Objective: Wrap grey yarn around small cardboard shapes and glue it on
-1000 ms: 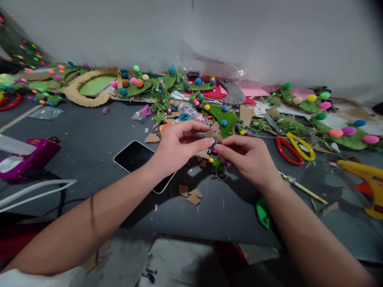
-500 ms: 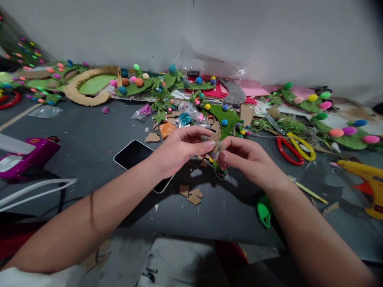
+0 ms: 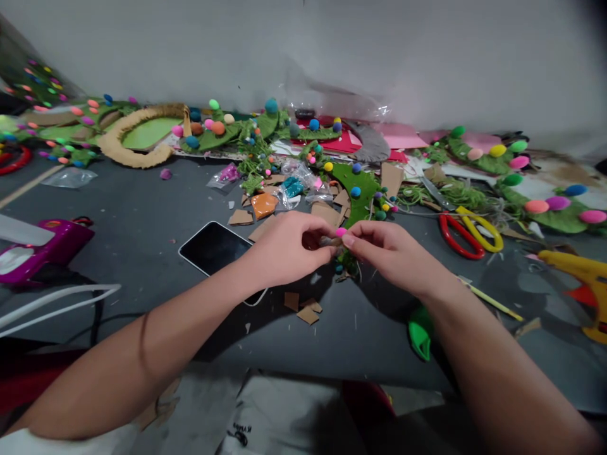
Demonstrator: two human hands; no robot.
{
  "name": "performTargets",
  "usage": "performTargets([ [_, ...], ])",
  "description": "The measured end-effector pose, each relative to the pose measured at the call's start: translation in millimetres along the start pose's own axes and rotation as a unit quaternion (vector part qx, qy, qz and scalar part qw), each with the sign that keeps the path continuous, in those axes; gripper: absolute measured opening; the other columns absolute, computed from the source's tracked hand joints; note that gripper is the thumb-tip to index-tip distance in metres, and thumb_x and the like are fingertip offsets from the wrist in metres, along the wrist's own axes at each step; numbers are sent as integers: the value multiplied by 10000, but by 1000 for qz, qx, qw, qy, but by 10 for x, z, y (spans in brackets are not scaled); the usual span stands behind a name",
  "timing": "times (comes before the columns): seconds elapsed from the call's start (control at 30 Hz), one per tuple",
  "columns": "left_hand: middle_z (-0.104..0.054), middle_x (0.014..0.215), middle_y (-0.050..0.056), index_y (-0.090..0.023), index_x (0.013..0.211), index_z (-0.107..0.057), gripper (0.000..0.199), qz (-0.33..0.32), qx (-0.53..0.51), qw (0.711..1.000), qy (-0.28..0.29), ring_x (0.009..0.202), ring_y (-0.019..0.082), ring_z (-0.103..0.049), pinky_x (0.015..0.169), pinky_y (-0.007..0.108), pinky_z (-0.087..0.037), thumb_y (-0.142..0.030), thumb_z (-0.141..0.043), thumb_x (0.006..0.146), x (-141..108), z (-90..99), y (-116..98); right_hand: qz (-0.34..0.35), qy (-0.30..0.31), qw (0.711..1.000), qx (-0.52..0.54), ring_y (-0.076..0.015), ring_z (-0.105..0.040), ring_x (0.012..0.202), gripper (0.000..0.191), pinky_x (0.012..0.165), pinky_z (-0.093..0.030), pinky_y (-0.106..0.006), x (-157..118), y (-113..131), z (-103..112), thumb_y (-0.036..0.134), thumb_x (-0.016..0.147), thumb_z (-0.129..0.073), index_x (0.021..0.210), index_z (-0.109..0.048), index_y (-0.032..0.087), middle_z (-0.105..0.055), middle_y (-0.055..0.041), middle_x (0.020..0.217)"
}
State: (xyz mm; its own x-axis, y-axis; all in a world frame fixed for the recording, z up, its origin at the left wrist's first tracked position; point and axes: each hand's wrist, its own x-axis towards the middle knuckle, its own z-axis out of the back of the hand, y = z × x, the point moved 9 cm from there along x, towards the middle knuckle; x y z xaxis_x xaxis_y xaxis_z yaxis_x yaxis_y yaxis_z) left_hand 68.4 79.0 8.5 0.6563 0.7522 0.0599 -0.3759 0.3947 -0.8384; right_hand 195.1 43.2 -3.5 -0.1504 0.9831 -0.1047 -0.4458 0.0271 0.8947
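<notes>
In front of me my left hand [image 3: 289,249] and my right hand [image 3: 386,253] meet at fingertip level, both closed in a pinch. Between them is a small pom-pom ornament [image 3: 346,262]: green, with a pink pom-pom [image 3: 341,232] at its top and tan and grey material partly hidden by my fingers. My left thumb and fingers grip its grey side. The right thumb and forefinger pinch it by the pink pom-pom. A smartphone [image 3: 208,246] lies partly under my left wrist. Small cardboard scraps [image 3: 309,314] lie below the hands.
Red- and yellow-handled scissors [image 3: 467,237], a yellow glue gun [image 3: 576,272] and a green object [image 3: 420,335] lie to the right. At left stand a purple device [image 3: 61,249] and a white cable [image 3: 61,300]. Pom-pom wreath pieces [image 3: 363,196] and a tan ring [image 3: 111,142] line the back.
The ornament has turned and dropped slightly between my fingers, so the pink pom-pom now shows at its top. My left hand has lowered a little.
</notes>
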Motion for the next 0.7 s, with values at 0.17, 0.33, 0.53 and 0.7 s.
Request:
performTargets([
  [0.17, -762, 821, 41, -150, 910, -768, 160, 7, -20, 998, -65, 709, 148, -679, 630, 265, -519, -276, -743, 815, 36, 108, 39, 89, -79, 988, -96, -122, -526, 639, 168, 573, -395, -258, -84, 191, -16, 304, 974, -577, 935, -675, 174, -642, -3, 762],
  [0.33, -769, 829, 52, -133, 920, -742, 254, 48, -211, 968, -127, 781, 171, -729, 713, 281, -586, -283, -849, 745, 60, 198, 204, 232, -145, 916, -295, -186, -666, 859, 197, 762, -473, -305, -254, 434, -67, 192, 978, -546, 1133, -668, 202, -727, -62, 987],
  [0.53, -773, 824, 43, -152, 943, -759, 321, 40, -342, 924, -166, 784, 172, -737, 777, 312, -609, -290, -907, 694, 52, 216, 276, 276, -184, 894, -302, -199, -683, 906, 216, 783, -497, -319, -339, 497, -24, 182, 991, -540, 1171, -638, 249, -731, -67, 1004],
  [0.7, -762, 812, 18, -171, 936, -770, 303, 49, -411, 896, -158, 771, 133, -715, 758, 260, -586, -254, -916, 685, 65, 177, 301, 285, -198, 894, -283, -194, -669, 866, 252, 754, -487, -318, -361, 531, 16, 143, 960, -569, 1171, -667, 239, -718, -63, 949],
])
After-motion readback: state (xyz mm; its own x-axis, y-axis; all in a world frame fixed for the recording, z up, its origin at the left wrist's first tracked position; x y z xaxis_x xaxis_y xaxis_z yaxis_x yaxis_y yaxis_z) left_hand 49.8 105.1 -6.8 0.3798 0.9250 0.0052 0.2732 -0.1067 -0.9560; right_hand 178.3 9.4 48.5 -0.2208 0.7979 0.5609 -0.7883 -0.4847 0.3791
